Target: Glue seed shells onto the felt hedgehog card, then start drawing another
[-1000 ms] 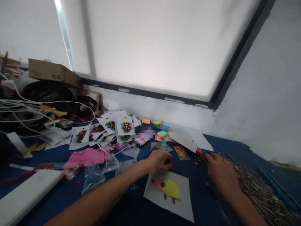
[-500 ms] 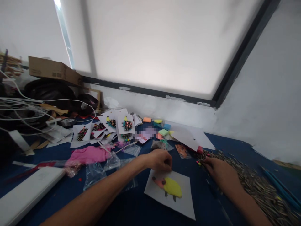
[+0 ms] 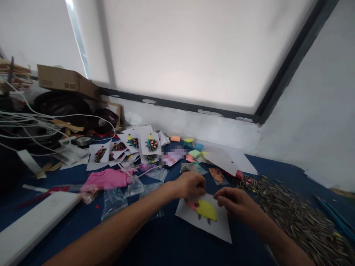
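Lying on the bench (image 3: 166,242), a card (image 3: 193,218) is seemingly steadied by the curled left hand (image 3: 192,184) at eleven o'clock and overhung at two by the loosely bunched right hand (image 3: 235,201), any grip indiscernible, striped seeds (image 3: 291,212) likely kept handy at three.

seeds (image 3: 299,218), card (image 3: 192,219) on blue table (image 3: 158,244)

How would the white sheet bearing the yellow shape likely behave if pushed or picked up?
The white sheet looks like paper or thin card, so it would probably bend when lifted. The yellow shape near its middle may add some weight and make it sag there. Lying flat, it seems likelier to slide than tip.
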Demonstrator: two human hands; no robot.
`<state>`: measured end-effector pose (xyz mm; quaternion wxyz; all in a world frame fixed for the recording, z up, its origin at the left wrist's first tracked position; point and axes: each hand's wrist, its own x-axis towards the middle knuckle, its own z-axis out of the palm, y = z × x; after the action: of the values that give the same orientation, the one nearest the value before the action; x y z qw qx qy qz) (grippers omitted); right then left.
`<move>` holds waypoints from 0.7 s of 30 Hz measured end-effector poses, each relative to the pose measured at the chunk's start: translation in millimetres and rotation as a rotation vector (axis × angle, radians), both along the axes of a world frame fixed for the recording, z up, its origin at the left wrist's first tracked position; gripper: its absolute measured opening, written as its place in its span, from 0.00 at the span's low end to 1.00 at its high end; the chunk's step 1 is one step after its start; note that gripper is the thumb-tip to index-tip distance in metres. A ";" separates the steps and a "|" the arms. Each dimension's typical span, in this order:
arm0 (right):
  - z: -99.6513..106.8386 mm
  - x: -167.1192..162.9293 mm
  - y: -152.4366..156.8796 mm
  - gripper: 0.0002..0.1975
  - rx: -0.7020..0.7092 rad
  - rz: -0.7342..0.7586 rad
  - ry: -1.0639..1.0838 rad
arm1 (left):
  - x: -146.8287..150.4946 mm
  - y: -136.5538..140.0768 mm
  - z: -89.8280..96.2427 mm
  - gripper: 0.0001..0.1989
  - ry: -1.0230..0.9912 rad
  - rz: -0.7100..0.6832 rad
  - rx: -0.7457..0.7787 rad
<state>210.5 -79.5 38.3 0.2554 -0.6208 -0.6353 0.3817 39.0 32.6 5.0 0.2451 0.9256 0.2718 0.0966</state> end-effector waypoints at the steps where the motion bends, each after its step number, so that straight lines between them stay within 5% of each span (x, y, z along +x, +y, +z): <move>1: -2.4 -2.1 0.2 0.14 -0.023 -0.012 0.046 | -0.2 0.0 -0.1 0.08 -0.001 0.004 -0.009; 9: -10.1 -7.8 -0.4 0.18 0.017 -0.177 0.155 | 0.5 -2.5 -2.0 0.08 -0.029 0.072 -0.048; 13: -10.4 -10.1 -2.8 0.13 0.111 -0.254 -0.027 | -0.2 -2.3 -1.1 0.08 -0.054 0.072 -0.061; 21: -14.0 -10.3 -4.3 0.14 0.438 -0.136 -0.419 | 1.2 1.9 -3.6 0.08 -0.063 0.051 -0.085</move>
<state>200.2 -83.7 24.3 0.2717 -0.6572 -0.6983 0.0815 40.2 34.6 1.4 0.2901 0.9036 0.2914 0.1202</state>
